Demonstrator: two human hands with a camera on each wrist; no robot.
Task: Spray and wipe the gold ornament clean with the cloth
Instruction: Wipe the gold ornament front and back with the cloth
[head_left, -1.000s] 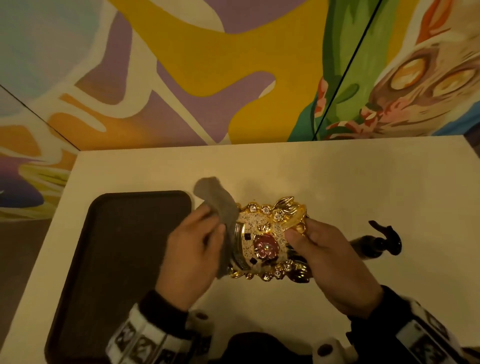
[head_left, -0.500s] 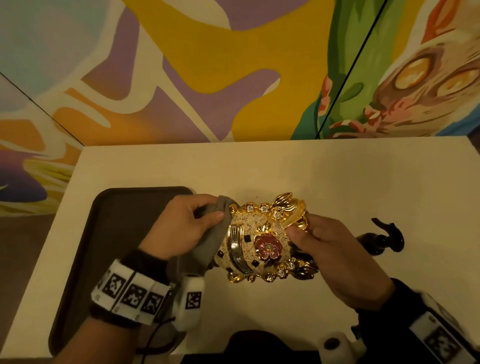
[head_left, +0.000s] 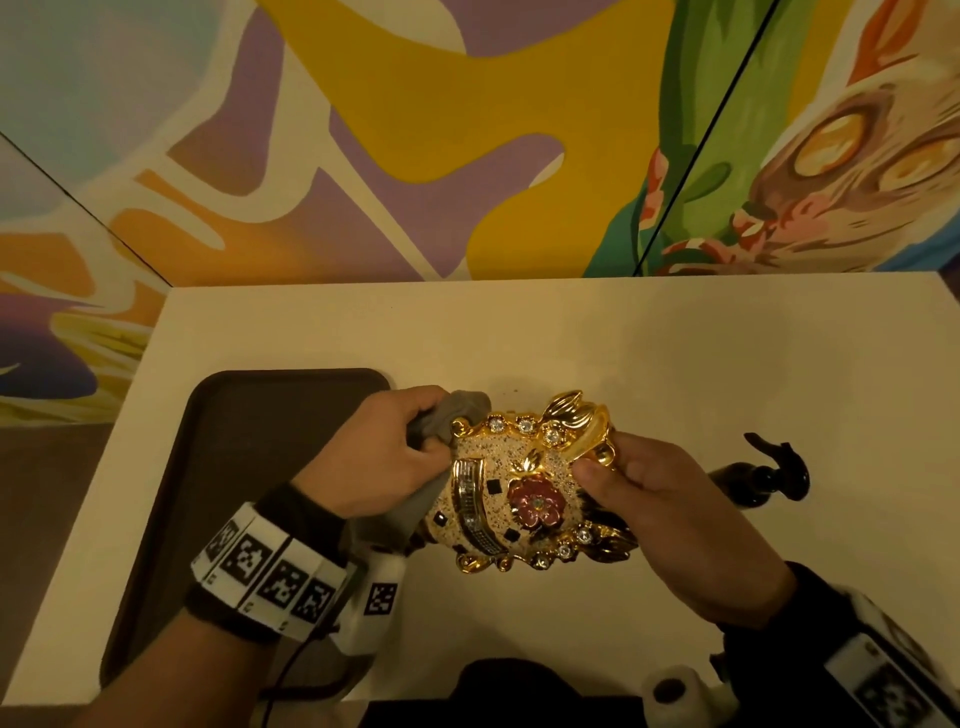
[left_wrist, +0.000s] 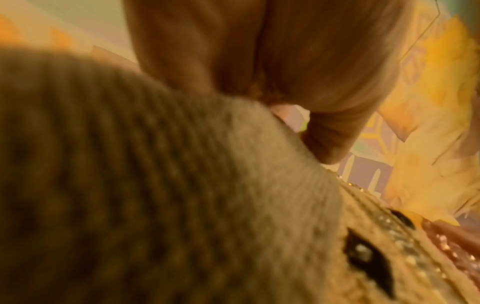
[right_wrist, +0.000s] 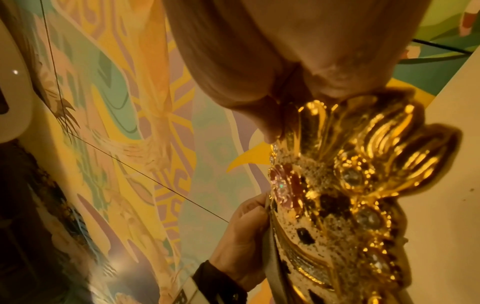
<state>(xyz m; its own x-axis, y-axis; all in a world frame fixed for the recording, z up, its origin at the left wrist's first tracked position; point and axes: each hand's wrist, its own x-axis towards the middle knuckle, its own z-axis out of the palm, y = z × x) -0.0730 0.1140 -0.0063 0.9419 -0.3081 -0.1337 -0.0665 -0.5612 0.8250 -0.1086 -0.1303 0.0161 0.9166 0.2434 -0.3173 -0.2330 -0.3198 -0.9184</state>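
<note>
The gold ornament (head_left: 524, 486), studded with clear stones and a pink flower, is held a little above the white table (head_left: 675, 353). My right hand (head_left: 618, 473) grips its right edge, thumb on the front. My left hand (head_left: 415, 441) grips the grey cloth (head_left: 457, 415) and presses it against the ornament's left edge. In the left wrist view the cloth (left_wrist: 155, 185) fills most of the picture beside the glittery ornament (left_wrist: 389, 257). In the right wrist view my fingers (right_wrist: 270, 123) curl round the ornament's (right_wrist: 350, 164) gold leaf top. The black spray bottle (head_left: 769, 475) lies on the table behind my right hand.
A dark brown tray (head_left: 218, 499) sits on the table's left side, under my left forearm. A painted mural wall (head_left: 467, 130) rises right behind the table's far edge.
My left hand has turned over and drawn the cloth up from the ornament's left face to its upper left edge. The right hand keeps its hold.
</note>
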